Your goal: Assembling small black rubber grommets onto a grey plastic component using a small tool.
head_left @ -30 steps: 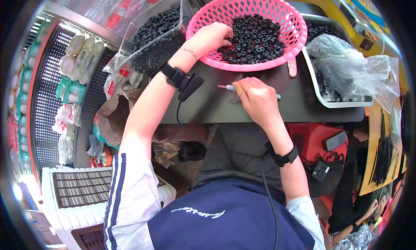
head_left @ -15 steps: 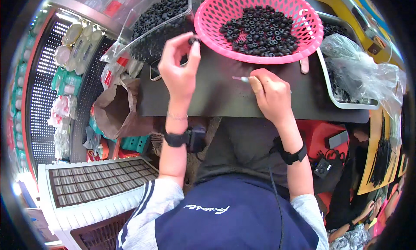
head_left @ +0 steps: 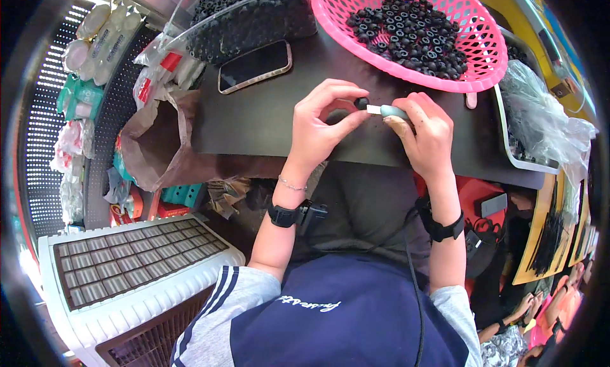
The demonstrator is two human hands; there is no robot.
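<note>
My left hand (head_left: 321, 122) pinches a small round black piece (head_left: 361, 104) between thumb and forefinger, above the dark tabletop (head_left: 254, 122). Closed around the grey-green handle of a small knife (head_left: 395, 112) is my right hand (head_left: 427, 129). The knife's short pale blade points left, its tip at the black piece; whether it touches or enters the piece I cannot tell. Beyond my hands stands a pink lattice basket (head_left: 445, 84) with many small black ring-shaped pieces (head_left: 413, 33) inside.
A phone (head_left: 257, 67) lies by a clear bin (head_left: 298, 24) of black pieces. Right: a pale tray (head_left: 505, 129) and crumpled plastic bag (head_left: 546, 100). Left: a brown bag (head_left: 159, 144) and white slatted unit (head_left: 140, 259). Another person's hands (head_left: 524, 310) show at lower right.
My left hand has brought the black piece right and down from beside the bin, meeting the knife in my right hand. The phone is now uncovered. The view has shifted a little.
</note>
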